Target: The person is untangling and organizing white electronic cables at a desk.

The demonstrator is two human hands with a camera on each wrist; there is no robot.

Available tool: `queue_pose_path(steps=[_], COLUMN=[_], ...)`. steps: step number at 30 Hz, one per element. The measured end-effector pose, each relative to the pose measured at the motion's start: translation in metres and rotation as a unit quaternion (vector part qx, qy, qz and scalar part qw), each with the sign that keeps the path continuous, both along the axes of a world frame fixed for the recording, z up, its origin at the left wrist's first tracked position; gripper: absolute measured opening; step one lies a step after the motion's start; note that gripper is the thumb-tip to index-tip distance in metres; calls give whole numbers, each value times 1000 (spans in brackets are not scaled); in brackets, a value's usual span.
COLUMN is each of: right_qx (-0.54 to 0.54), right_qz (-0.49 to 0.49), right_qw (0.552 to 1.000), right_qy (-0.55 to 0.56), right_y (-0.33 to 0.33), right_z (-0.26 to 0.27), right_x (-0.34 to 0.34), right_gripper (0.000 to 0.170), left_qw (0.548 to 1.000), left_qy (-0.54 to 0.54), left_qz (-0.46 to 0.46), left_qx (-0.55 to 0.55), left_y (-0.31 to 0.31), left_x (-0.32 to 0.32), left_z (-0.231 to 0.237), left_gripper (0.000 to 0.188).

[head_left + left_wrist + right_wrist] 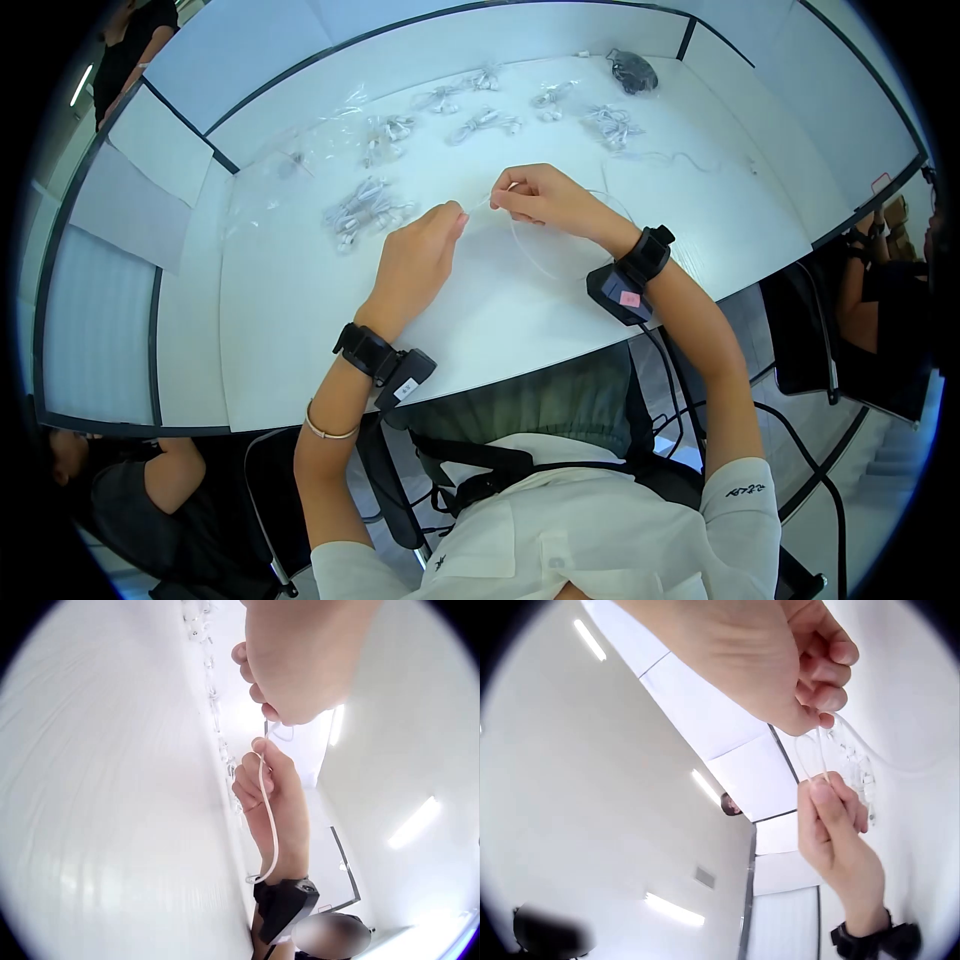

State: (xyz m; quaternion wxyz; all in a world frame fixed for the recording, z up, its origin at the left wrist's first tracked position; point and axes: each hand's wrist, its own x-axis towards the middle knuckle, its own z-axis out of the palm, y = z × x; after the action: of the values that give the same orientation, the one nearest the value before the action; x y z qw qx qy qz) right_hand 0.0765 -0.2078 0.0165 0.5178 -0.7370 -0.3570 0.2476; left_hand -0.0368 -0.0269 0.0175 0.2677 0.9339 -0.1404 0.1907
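Across the middle of the head view spreads a white table (pixel 470 320), bordered along its far and side edges by pale partition panels (pixel 280 100) with dark frames. At the near edge sits a person in a white shirt (pixel 590 510), both forearms reaching over the tabletop, a black device (pixel 370 350) strapped to the left wrist and another (pixel 645 262) to the right. The left hand (pixel 418 255) is closed to a narrow pinch, thumb against index finger, gripping a thin white cable (pixel 530 258). Near it, the right hand (pixel 550 200) pinches the same cable, its other fingers curled in. The cable spans the small gap between the two hands, and a loose loop of it hangs by the right hand and forearm. Clear plastic (pixel 262 190) lies crumpled toward the left side of the table. Beyond the left hand rests a large heap of white cables (pixel 365 212), and farther back several smaller coiled bundles (pixel 485 122) are scattered, some apparently in clear bags. A dark, rounded bundle (pixel 633 72) sits near the far right corner. Smallest of all are a slim bangle (pixel 330 434) on the left forearm and a white bit (pixel 584 53) by the back panel.
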Motion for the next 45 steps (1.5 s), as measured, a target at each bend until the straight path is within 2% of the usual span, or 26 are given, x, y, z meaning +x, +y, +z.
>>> queue_pose_path(steps=[3, 6, 9, 12, 15, 18, 21, 24, 25, 29, 31, 33, 34, 36, 37, 40, 45], right_qx=[32, 59, 95, 88, 148, 160, 127, 141, 126, 37, 15, 8, 49, 132, 128, 189, 199], right_qz=[24, 23, -7, -32, 4, 36, 54, 81, 81, 112, 88, 38, 6, -58, -42, -54, -72], right_qw=[996, 992, 993, 995, 978, 959, 983, 984, 985, 993, 992, 992, 987, 968, 972, 967, 964], right_qy=[82, 105, 65, 25, 146, 232, 122, 72, 86, -33, -92, -120, -150, -207, -193, -164, -163], right_y=[0, 1, 6, 8, 7, 3, 3, 7, 5, 5, 6, 9, 12, 16, 14, 15, 14], right_z=[0, 0, -3, 3, 8, 14, 19, 11, 8, 2, 6, 10, 9, 6, 10, 7, 10], right_x=[-1, -3, -4, -10, -13, -12, -14, -13, -11, -8, -16, -25, -25, -24, -22, -17, -19], right_gripper=[21, 22, 23, 24, 24, 23, 22, 22, 19, 17, 19, 27, 30, 36, 39, 34, 22], left_qw=[1000, 998, 999, 997, 990, 979, 971, 967, 965, 948, 938, 926, 918, 882, 859, 842, 827], left_qy=[-21, -59, -30, -17, 16, 48, 53, 30, 13, -29, -30, 2, 18, 124, 177, 238, 274], left_qz=[-1, -1, 26, 52, 61, 39, 55, 65, 80, 140, 165, 119, 96, 56, 34, -9, -43], left_qx=[4, 16, -12, -52, -124, -195, -228, -243, -249, -286, -303, -357, -384, -450, -480, -484, -489], left_y=[-1, -2, -3, -3, 2, 5, 5, 10, 13, 27, 32, 33, 32, 25, 22, 17, 18], left_x=[0, 0, -2, -1, 4, 9, 10, 13, 13, 16, 17, 19, 20, 18, 16, 15, 15], left_z=[1, 3, 5, 2, -5, -13, -16, -17, -16, -9, -8, -12, -13, -13, -12, -10, -12], left_gripper=[13, 15, 11, 16, 23, 28, 30, 30, 30, 31, 33, 33, 33, 32, 31, 32, 32])
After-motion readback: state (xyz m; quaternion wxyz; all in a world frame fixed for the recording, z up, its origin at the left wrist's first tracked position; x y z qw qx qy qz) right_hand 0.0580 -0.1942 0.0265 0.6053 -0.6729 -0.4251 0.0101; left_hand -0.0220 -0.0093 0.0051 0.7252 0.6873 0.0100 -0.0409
